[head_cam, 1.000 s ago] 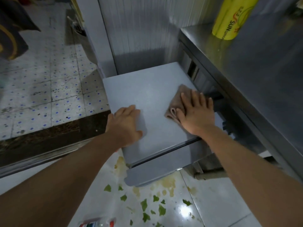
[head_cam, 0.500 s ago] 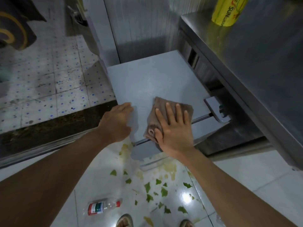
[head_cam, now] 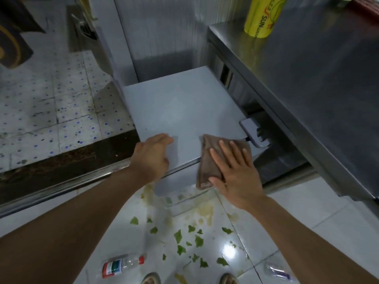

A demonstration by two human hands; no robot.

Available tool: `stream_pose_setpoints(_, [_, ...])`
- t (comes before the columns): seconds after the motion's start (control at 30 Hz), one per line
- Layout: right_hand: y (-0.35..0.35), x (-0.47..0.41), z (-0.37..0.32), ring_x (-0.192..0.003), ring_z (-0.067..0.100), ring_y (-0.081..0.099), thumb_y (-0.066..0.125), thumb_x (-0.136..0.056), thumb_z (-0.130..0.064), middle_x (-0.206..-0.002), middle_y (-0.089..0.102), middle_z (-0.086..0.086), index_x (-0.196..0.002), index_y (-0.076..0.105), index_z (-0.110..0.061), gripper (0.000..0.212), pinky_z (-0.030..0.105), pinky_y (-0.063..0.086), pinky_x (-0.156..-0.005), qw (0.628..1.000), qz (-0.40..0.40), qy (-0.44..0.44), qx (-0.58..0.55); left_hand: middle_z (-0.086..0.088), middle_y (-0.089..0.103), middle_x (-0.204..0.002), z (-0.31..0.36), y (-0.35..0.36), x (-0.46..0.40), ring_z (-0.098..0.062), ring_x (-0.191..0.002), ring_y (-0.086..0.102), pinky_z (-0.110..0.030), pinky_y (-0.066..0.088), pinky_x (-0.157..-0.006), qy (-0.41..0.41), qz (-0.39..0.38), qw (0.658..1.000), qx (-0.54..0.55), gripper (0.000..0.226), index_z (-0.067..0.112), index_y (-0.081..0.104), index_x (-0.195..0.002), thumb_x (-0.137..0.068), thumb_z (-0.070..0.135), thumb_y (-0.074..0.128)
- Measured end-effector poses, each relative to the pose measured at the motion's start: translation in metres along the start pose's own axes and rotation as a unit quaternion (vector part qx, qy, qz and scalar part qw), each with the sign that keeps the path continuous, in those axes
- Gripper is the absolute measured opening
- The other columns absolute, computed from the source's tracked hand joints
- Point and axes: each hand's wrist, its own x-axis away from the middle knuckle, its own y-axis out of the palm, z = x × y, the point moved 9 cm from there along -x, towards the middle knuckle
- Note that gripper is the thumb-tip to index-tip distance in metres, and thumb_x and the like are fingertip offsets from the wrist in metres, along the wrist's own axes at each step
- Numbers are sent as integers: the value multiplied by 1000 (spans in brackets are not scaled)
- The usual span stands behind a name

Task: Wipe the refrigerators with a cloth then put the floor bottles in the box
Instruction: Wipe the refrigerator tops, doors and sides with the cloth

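Folded brown cloth [head_cam: 209, 160] lies at near edge of low grey fridge top [head_cam: 180, 111], draping over it. Right hand [head_cam: 233, 171] presses it w/ fingers flat, spread. Left hand [head_cam: 151, 156] rests beside, fingers relaxed. Cloth looks soft, light; best pinched at folded edge.

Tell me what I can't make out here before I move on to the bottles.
- Box: nowhere in the head view.
- Second bottle: blurred, near the bottom edge; label unreadable.
- Cloth: partly under the right hand.
- Refrigerator front: hidden below its top.
- Yellow roll: cut off by the top edge.
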Motion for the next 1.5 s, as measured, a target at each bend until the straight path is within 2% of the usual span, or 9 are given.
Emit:
stream_pose_setpoints(0.23, [4,3,31,-147,29,-5,3,-89,-62,-160,-3,9,-150,-7,-24,72,44,-11,-116,998,-13,56,-24,0,17,-155,24,22,-4,-24,-140,18,-42,23,-112,-12,-38,998,-55,69,26,28,-144,-83,21,62])
stream_pose_setpoints(0.4, [9,23,11,-142,18,-27,20,-95,-55,-156,-23,-3,-143,-20,-33,66,40,-13,-117,994,-25,8,-105,3,23,-155,48,23,-7,-21,-139,22,-39,20,-111,-11,-18,999,-33,61,25,39,-139,-82,19,61])
stream_pose_setpoints(0.57, [-6,23,21,-144,7,-16,45,-97,-31,-159,-6,-12,-150,6,-35,65,34,-8,-119,975,-29,-19,-221,0,38,-147,78,23,-16,-23,-133,31,-38,26,-107,11,3,1000,-14,54,25,46,-134,-82,24,62])
stream_pose_setpoints(0.67, [-13,21,24,-147,10,0,50,-95,-13,-159,12,-7,-150,20,-27,64,35,6,-121,955,-9,-5,-297,-4,54,-123,84,21,-19,-26,-118,41,-38,34,-97,-11,21,1000,3,43,25,57,-118,-78,38,67])
stream_pose_setpoints(0.8, [-24,18,45,-138,12,29,51,-87,7,-149,29,-1,-141,34,-21,63,26,25,-115,898,45,66,-432,-3,54,-106,91,26,-21,-25,-107,45,-36,35,-87,-35,12,999,-14,48,24,59,-104,-69,54,71])
stream_pose_setpoints(1.1, [-31,11,68,-137,25,33,51,-90,-1,-153,24,9,-140,39,-5,52,26,30,-109,941,104,104,-304,-6,57,-108,98,37,-19,-26,-106,48,-34,38,-86,-58,2,998,-35,38,16,60,-102,-74,39,72])
stream_pose_setpoints(1.3, [-41,10,76,-124,31,40,68,-78,-8,-127,55,10,-101,66,-10,23,39,32,-95,971,131,152,-133,-7,60,-111,107,44,-21,-25,-109,51,-30,39,-88,-61,-13,998,-27,20,12,65,-100,-82,19,62])
stream_pose_setpoints(1.4, [-46,18,75,-110,27,50,68,-78,-5,-104,62,7,-92,62,-12,16,35,33,-92,955,167,164,-181,-5,64,-95,107,35,-16,-24,-94,57,-29,40,-77,-56,-9,997,49,3,11,60,-83,-81,13,59])
stream_pose_setpoints(1.5, [-57,16,80,-90,13,57,70,-79,-4,-90,58,-4,-94,53,-19,28,26,43,-88,918,164,172,-319,2,51,-62,90,20,-13,-17,-61,49,-25,35,-56,-109,-13,965,237,25,18,45,-62,-74,6,63])
